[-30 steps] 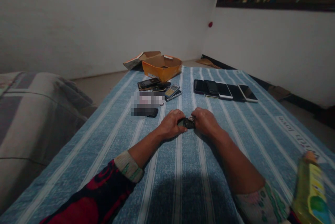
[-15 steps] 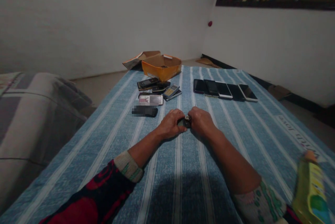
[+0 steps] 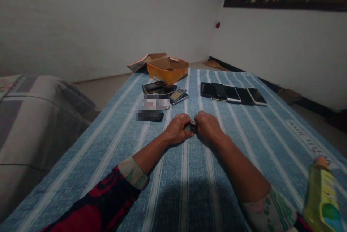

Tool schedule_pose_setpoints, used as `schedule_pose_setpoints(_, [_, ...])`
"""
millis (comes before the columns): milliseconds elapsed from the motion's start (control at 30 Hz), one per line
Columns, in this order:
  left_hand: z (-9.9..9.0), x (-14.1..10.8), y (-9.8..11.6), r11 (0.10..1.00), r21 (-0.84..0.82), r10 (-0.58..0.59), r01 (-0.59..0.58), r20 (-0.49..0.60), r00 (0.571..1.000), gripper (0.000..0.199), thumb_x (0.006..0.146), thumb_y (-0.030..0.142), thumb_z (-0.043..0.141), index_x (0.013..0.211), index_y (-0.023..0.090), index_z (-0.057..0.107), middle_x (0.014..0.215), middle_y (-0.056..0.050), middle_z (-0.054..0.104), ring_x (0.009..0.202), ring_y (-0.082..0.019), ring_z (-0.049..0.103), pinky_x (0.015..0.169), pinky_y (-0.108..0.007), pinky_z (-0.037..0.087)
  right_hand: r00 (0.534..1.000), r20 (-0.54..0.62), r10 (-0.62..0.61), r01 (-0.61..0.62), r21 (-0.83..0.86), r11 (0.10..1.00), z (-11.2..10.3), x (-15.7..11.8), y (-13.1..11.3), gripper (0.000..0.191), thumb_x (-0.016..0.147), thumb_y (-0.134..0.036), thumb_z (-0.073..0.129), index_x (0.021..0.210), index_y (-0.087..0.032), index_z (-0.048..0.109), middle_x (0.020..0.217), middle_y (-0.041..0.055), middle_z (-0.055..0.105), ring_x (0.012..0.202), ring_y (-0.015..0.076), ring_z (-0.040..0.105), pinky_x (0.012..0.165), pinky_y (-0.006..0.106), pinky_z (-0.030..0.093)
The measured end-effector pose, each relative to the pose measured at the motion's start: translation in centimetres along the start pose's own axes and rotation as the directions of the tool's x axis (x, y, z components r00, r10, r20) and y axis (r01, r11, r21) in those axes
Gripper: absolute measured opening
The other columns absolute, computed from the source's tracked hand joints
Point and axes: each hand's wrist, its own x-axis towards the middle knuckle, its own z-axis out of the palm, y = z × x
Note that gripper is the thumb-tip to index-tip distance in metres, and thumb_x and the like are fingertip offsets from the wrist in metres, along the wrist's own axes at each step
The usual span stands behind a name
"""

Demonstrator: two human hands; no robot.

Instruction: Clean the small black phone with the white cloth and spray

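Small black device (image 3: 193, 127) sits pinched between the person's two hands, low over the middle of a blue striped cloth (image 3: 173, 174); whether it touches the cloth can't be told from here. The fingers of the left hand (image 3: 176, 129) curl closed over its left end, and those of the right hand (image 3: 208, 126) clamp its right end, where a pale bit shows. The two hands almost meet around it. Beyond them lie a heap of older mobile phones (image 3: 162, 89) and a blurred dark phone (image 3: 149, 115). A row of smartphones (image 3: 233, 93) lies further right, and an orange cardboard box (image 3: 167, 69) stands at the cloth's far edge.
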Motion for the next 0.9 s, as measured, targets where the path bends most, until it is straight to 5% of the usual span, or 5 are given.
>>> schedule_pose_setpoints(167, [0.0, -0.1, -0.1, 1.000, 0.016, -0.013, 0.013, -0.013, 1.000, 0.023, 0.065, 0.024, 0.071, 0.086, 0.017, 0.065, 0.089, -0.004, 0.060, 0.089, -0.022, 0.054, 0.082, -0.036, 0.043, 0.993, -0.083, 0.078, -0.076, 0.037, 0.996, 0.0, 0.2, 0.4, 0.025, 0.087, -0.011, 0.045, 0.089, -0.016, 0.069, 0.093, 0.0096, 0.064, 0.086, 0.0194, 0.060, 0.067, 0.027, 0.036])
schedule_pose_setpoints(400, [0.1, 0.0, -0.2, 1.000, 0.007, 0.000, 0.000, -0.006, 1.000, 0.021, 0.065, 0.024, 0.071, 0.084, 0.018, 0.065, 0.089, -0.003, 0.061, 0.091, -0.022, 0.055, 0.083, -0.036, 0.043, 0.998, 0.049, -0.046, 0.044, 0.031, 0.999, -0.6, -0.3, 0.5, 0.021, 0.085, -0.012, 0.050, 0.090, -0.016, 0.070, 0.093, 0.0104, 0.067, 0.084, 0.0200, 0.060, 0.067, 0.028, 0.036])
schedule_pose_setpoints(667, [0.2, 0.0, -0.3, 1.000, 0.000, -0.017, 0.017, -0.029, 0.999, 0.024, 0.063, 0.025, 0.072, 0.086, 0.017, 0.066, 0.085, -0.003, 0.060, 0.088, -0.022, 0.055, 0.080, -0.035, 0.044, 0.992, -0.094, 0.080, -0.077, 0.044, 0.996, -0.1, 0.1, 0.2, 0.023, 0.088, -0.012, 0.045, 0.088, -0.016, 0.068, 0.094, 0.0093, 0.065, 0.086, 0.0190, 0.060, 0.068, 0.027, 0.037])
schedule_pose_setpoints(900, [0.4, -0.1, -0.3, 0.995, 0.029, -0.088, 0.091, -0.099, 0.991, 0.024, 0.059, 0.026, 0.075, 0.080, 0.016, 0.066, 0.088, -0.004, 0.060, 0.089, -0.022, 0.054, 0.083, -0.037, 0.044, 0.997, 0.054, -0.048, 0.046, 0.043, 0.998, -0.8, -0.6, -0.3, 0.018, 0.087, -0.018, 0.052, 0.090, -0.016, 0.069, 0.093, 0.0097, 0.066, 0.085, 0.0203, 0.061, 0.066, 0.028, 0.036])
